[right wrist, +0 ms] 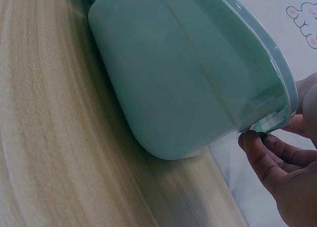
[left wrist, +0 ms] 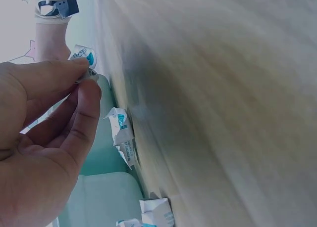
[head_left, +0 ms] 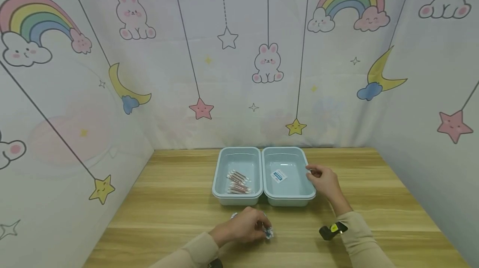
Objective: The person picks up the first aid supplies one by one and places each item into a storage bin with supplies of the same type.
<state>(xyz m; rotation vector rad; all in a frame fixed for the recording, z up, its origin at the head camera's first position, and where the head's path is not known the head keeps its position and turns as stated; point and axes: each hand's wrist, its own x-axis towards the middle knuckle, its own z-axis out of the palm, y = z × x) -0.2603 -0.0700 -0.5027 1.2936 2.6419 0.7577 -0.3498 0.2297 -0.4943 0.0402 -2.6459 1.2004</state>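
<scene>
My left hand is over the table in front of two light-blue plastic bins. Its thumb and forefinger pinch a small white packet with blue print, seen crumpled in the left wrist view. Near it lie crumpled white-and-blue packets, partly covered by the hand in the head view. My right hand holds the right rim of the right bin, fingertips below the lip in the right wrist view. A flat white-and-blue packet lies inside that bin. The left bin contains several brown sticks with pale tips, apparently in clear wrapping.
The bins stand side by side on a wood-grain table. Behind and at both sides hangs a printed curtain with rabbits, stars and rainbows. A black camera is strapped at the right wrist.
</scene>
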